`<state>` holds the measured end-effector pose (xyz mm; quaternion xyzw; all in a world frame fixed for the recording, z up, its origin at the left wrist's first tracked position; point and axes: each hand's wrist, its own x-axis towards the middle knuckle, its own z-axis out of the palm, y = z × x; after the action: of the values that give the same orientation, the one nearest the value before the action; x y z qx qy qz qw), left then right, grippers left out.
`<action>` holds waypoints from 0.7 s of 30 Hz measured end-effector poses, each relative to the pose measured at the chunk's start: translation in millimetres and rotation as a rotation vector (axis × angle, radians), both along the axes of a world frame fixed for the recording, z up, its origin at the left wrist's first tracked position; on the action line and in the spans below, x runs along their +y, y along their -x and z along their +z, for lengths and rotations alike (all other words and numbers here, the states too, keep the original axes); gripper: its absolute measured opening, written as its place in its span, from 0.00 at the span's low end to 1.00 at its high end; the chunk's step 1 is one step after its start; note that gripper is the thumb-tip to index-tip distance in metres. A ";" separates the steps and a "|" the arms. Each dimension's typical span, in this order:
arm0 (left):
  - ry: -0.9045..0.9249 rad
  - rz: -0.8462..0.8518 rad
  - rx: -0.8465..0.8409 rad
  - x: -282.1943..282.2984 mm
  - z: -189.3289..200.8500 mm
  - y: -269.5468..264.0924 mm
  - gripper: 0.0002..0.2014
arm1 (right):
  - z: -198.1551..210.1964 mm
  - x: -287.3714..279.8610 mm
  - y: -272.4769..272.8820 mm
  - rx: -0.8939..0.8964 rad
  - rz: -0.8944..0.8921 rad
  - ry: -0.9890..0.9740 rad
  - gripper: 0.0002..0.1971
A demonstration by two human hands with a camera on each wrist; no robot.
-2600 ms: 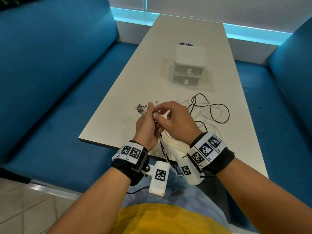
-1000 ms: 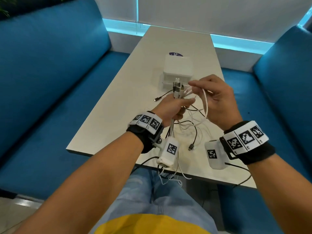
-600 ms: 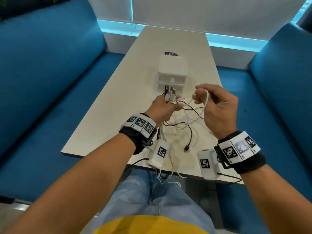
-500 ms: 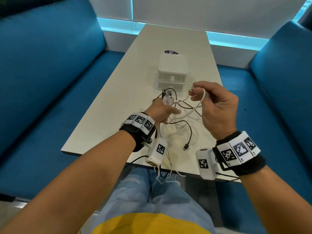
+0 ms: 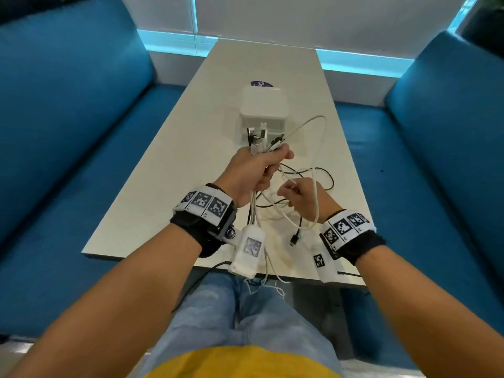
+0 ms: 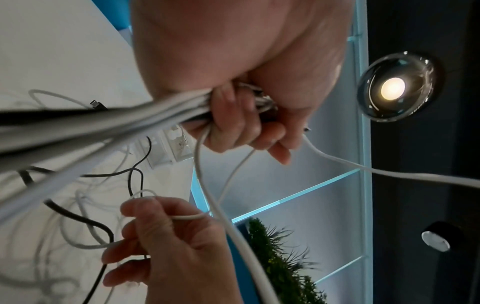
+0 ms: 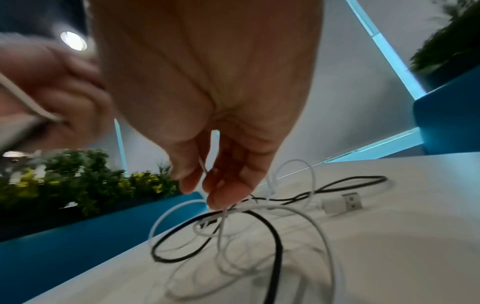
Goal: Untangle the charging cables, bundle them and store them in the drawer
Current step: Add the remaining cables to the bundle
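My left hand point(image 5: 256, 167) is raised over the table and grips a bunch of white and black charging cables point(image 5: 259, 143) just below their plugs, which stick up from the fist. The cords hang down from it point(image 6: 109, 127). Lower and to the right, my right hand point(image 5: 300, 199) pinches a thin white cable point(image 7: 223, 218) out of the loose tangle point(image 5: 302, 186) lying on the table. A white USB plug point(image 7: 342, 202) and black loops lie there too. The small white two-drawer box point(image 5: 264, 109) stands behind the hands, drawers closed.
The long white table point(image 5: 191, 148) runs away from me between two blue sofas point(image 5: 68, 132), with a dark round sticker point(image 5: 261, 84) behind the box. Cable ends hang over the near edge onto my lap. Green plants point(image 7: 78, 179) stand behind the left sofa.
My right hand has let go of the looped white cable up by the box and dropped lower, now pinching a thin cable in the tangle. My left hand rose slightly with its bunch.
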<state>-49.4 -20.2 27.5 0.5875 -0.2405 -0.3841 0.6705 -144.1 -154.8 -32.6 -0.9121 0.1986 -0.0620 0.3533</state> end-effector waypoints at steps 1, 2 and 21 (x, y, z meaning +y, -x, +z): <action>0.028 -0.033 -0.001 2.4 -1.5 -2.2 0.06 | 0.2 -4.0 -2.6 -0.020 -0.033 0.010 0.08; 0.048 -0.059 -0.008 5.4 -3.1 -4.6 0.05 | 4.1 -6.2 -4.3 -0.048 -0.047 -0.006 0.09; -0.259 -0.096 -0.157 5.5 -29.8 -7.9 0.10 | 64.9 -19.0 65.0 -0.325 -0.039 -0.213 0.15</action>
<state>-41.5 -14.6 -2.3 0.6852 -0.2684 -0.3965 0.5489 -209.1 -173.8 32.3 -0.8434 0.1621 -0.1941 0.4740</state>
